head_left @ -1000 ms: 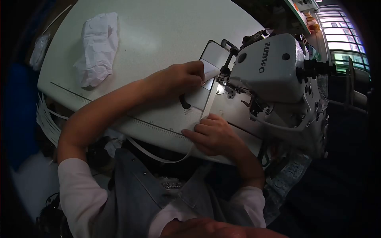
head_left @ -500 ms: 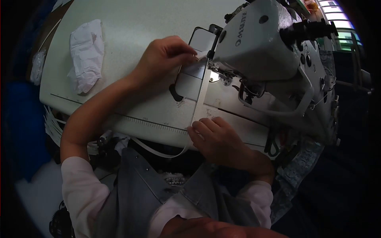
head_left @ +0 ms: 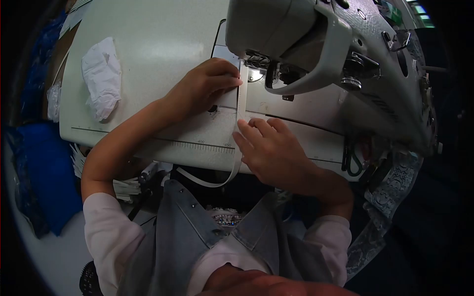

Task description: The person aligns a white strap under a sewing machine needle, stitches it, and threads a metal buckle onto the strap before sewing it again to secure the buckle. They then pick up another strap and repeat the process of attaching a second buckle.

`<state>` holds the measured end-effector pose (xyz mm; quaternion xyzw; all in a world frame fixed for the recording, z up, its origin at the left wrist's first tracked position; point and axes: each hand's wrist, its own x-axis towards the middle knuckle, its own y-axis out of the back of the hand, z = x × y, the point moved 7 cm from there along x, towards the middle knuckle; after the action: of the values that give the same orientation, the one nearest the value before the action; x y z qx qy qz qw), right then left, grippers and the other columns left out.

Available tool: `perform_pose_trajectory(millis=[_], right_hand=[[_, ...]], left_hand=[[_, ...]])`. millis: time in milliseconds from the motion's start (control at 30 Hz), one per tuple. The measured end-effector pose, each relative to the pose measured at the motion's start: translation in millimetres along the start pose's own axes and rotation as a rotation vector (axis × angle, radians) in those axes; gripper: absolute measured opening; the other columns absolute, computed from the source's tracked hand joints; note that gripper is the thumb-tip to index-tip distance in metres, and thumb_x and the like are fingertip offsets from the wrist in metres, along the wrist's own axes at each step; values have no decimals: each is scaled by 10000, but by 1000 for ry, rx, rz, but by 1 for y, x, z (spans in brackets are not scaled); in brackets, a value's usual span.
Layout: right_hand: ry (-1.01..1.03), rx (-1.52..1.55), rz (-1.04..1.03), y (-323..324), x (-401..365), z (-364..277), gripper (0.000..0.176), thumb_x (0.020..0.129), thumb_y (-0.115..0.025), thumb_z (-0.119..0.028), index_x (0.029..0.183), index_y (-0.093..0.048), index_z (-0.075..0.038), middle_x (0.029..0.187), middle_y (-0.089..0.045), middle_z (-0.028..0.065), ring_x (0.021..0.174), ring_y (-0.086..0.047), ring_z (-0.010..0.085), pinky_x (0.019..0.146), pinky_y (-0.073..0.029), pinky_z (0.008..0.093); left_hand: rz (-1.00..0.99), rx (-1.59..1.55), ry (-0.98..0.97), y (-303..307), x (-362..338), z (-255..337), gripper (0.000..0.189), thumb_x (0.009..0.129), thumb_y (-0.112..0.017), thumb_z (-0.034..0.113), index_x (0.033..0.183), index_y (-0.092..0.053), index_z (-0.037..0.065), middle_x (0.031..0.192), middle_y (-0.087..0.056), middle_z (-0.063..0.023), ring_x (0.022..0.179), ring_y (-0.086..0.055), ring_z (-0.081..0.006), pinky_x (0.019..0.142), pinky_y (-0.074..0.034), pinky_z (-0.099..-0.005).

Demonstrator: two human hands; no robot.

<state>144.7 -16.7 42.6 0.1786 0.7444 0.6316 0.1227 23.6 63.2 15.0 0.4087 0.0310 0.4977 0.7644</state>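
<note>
A narrow white strip (head_left: pixel 242 101) runs from under the head of the sewing machine (head_left: pixel 281 29) down across the table edge, then curves off to the left below it. Beside the needle area, my left hand (head_left: pixel 215 84) has its thumb and fingers pinched together at the strip's left side; what lies between the fingertips is too small to make out. My right hand (head_left: pixel 266 145) rests nearer the table's front edge, its thumb and forefinger closed at the strip, the other fingers bent. The needle itself is hidden behind the machine head.
Crumpled white paper (head_left: pixel 102 76) lies on the left of the table (head_left: pixel 148 54). A ruler scale runs along the front edge. Blue plastic (head_left: pixel 47 172) is at the far left, and patterned lace (head_left: pixel 390 197) hangs at the lower right. Dark green scissor-like handles (head_left: pixel 351 160) sit at the right edge.
The view has shifted, with the machine now larger in it. My left hand has come down closer beside the strip, and my right hand has moved up along it toward the machine.
</note>
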Motion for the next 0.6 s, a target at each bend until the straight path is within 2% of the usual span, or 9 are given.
perform_pose_trajectory(millis=[133, 233, 300, 333, 400, 433, 500, 533, 600], right_hand=[[-37, 12, 6, -2, 3, 13, 303, 772, -562, -136, 1026, -604, 24, 1105, -568, 130, 888, -530, 185, 748, -398, 302], [-66, 71, 87, 1, 3, 16, 289, 762, -579, -136, 1017, -615, -6, 1105, -564, 114, 875, -526, 176, 737, -392, 296], [-111, 13, -36, -6, 1, 17, 442, 747, -695, -234, 1136, -591, -50, 1170, -522, 107, 980, -528, 214, 812, -414, 317], [-114, 20, -37, -3, -1, 15, 442, 747, -695, -234, 1136, -591, -50, 1170, -522, 107, 980, -528, 214, 812, -414, 317], [-11, 188, -86, 0, -5, 5, 300, 779, -612, -201, 1025, -617, -29, 978, -588, 79, 846, -558, 181, 704, -414, 293], [-8, 191, -84, 0, -5, 5, 300, 779, -612, -201, 1025, -617, -29, 978, -588, 79, 846, -558, 181, 704, -414, 293], [-1, 243, -207, -10, -6, 3, 312, 798, -624, -241, 1048, -611, -54, 827, -599, 58, 770, -597, 195, 665, -441, 307], [-2, 245, -206, -12, -7, 4, 312, 798, -624, -241, 1048, -611, -54, 827, -599, 58, 770, -597, 195, 665, -441, 307], [-44, 288, -113, -12, -6, 13, 328, 801, -642, -260, 1072, -605, -78, 722, -587, 46, 710, -614, 206, 641, -460, 325]], left_hand=[[-12, 217, -163, -2, 2, 9, 223, 757, -667, 6, 974, -647, 53, 966, -578, -65, 934, -574, -231, 763, -508, -318], [-49, 290, -186, -4, 3, 3, 238, 741, -676, 21, 973, -652, 66, 980, -574, -65, 918, -574, -231, 764, -510, -321], [-45, 257, -151, -4, 4, 7, 244, 726, -680, 23, 966, -652, 63, 983, -572, -64, 924, -574, -226, 770, -513, -318], [-41, 224, -121, -3, 3, 7, 251, 712, -684, 25, 958, -652, 60, 986, -571, -62, 931, -574, -222, 776, -516, -315], [-87, 195, -157, -8, -2, 15, 237, 711, -681, 31, 945, -652, 57, 983, -571, -58, 933, -574, -218, 784, -518, -315], [-130, 168, -194, -10, -4, 20, 223, 710, -678, 38, 931, -651, 54, 980, -571, -53, 936, -574, -215, 793, -520, -316], [-150, 214, -258, -8, -7, 26, 190, 729, -671, 58, 917, -650, 51, 982, -573, -50, 944, -575, -210, 800, -519, -322], [-165, 256, -327, -8, -8, 31, 159, 748, -664, 79, 903, -648, 48, 984, -574, -48, 952, -577, -205, 808, -519, -328], [-163, 281, -317, -8, -7, 31, 146, 762, -651, 87, 903, -650, 46, 996, -578, -49, 971, -576, -205, 824, -513, -331]])
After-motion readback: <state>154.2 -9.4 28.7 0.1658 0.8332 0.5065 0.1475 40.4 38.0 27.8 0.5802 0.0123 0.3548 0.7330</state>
